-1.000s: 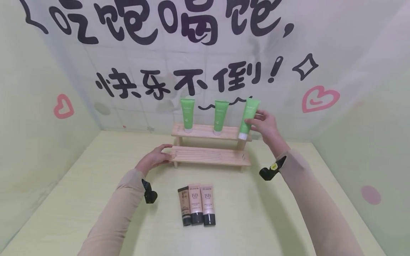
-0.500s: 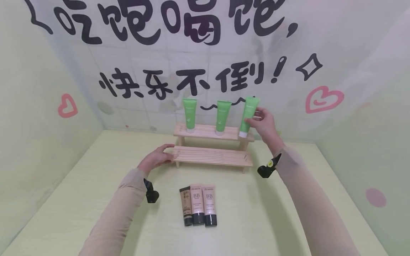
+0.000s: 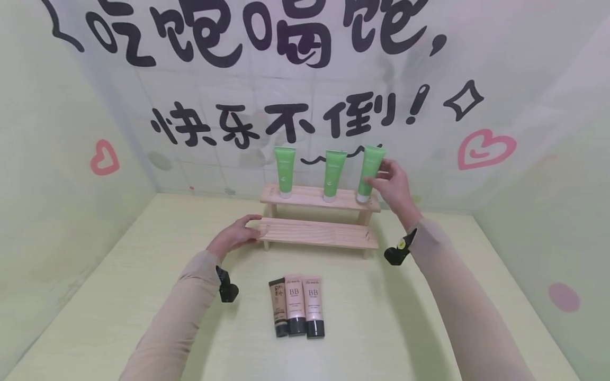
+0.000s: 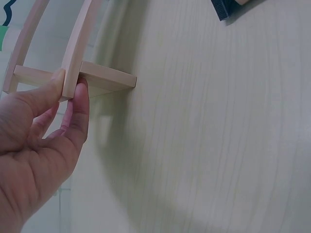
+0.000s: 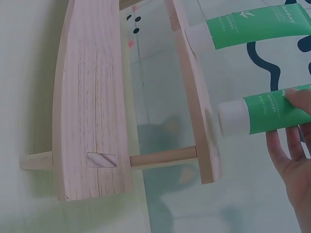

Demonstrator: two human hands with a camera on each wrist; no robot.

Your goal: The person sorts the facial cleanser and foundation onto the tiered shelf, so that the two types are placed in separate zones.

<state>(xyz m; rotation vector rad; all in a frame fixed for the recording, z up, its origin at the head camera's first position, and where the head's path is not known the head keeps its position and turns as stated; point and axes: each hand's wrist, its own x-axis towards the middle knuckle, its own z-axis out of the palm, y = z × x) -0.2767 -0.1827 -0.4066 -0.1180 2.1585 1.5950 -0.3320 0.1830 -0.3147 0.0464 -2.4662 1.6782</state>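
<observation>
In the head view my right hand (image 3: 395, 188) holds a green squeeze tube (image 3: 374, 159), white cap down and slightly tilted, at the right end of the upper board (image 3: 307, 196) of a two-step wooden stand. The right wrist view has the cap (image 5: 234, 118) close to that board; whether they touch I cannot tell. My left hand (image 3: 235, 235) pinches the left end of the lower board (image 3: 319, 233), thumb above and fingers beneath, as the left wrist view confirms. Two more green tubes, one in the middle (image 3: 334, 174) and one at left (image 3: 285, 169), stand cap down on the upper board.
In front of the stand, two pink BB cream tubes (image 3: 295, 299) and a brown tube (image 3: 278, 301) lie side by side on the pale wood table (image 3: 381, 328). A lettered backdrop (image 3: 200, 84) rises close behind the stand, with side walls left and right.
The green tube in my right hand has moved slightly back over the upper board's right end. My left hand keeps its grip on the lower board. The head view has shifted a little.
</observation>
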